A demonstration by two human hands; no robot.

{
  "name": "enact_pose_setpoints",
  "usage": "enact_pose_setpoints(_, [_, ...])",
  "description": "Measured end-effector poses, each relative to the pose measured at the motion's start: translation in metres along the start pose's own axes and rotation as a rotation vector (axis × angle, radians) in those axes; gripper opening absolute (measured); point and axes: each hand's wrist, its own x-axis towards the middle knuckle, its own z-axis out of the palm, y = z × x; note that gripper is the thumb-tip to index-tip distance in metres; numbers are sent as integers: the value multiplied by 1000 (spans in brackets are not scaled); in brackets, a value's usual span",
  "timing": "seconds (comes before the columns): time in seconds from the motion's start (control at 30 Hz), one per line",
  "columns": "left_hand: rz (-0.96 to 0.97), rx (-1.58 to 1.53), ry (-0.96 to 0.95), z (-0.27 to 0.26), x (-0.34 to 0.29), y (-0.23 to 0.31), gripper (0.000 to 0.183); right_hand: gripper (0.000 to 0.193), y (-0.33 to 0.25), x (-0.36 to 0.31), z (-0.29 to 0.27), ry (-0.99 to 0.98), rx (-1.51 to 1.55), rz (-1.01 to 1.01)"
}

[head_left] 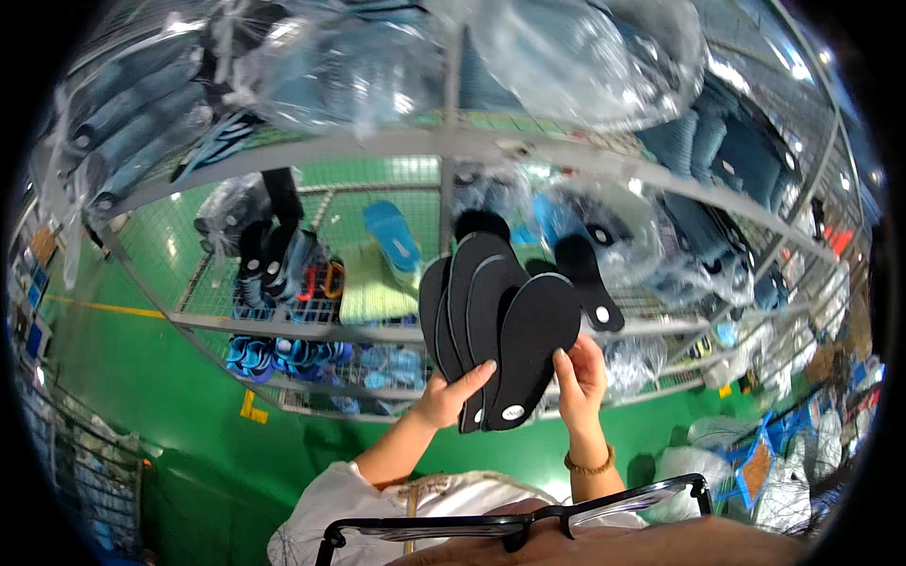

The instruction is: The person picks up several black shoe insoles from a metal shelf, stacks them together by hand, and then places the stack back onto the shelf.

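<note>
Several black shoe insoles [540, 325] are fanned out in front of me, heels toward me, with small white oval labels on the heels that show. My left hand [445, 398] pinches the stack low on its left side, thumb across the top and fingers hidden beneath. At the right edge of the topmost insole, my right hand [579, 379] grips with its thumb on the surface. Just beyond, another black insole [587, 283] lies on the rack with its white label showing. A blue insole [392, 236] rests farther left on the shelf.
A grey metal rack [377, 143] with mesh shelves spans the view ahead. Clear plastic bags [585, 57] of insoles fill its upper shelf. Bundled insoles [283, 358] sit lower left. At right stands a blue frame [755, 462] beside plastic bags, above green floor [198, 472].
</note>
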Motion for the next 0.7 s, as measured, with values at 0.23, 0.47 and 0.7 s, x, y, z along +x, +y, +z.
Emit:
enact_pose_setpoints(0.23, [217,-70,217,-63,-30,28,26,35,-96,113,20,121,-80,-453])
enact_pose_setpoints(0.47, [358,-33,384,-78,-68,72,27,34,-207,306,181,-139,-573,-727])
enact_pose_setpoints(0.7, [403,120,430,-97,-89,101,21,31,-180,435,217,-343,-1080,-498])
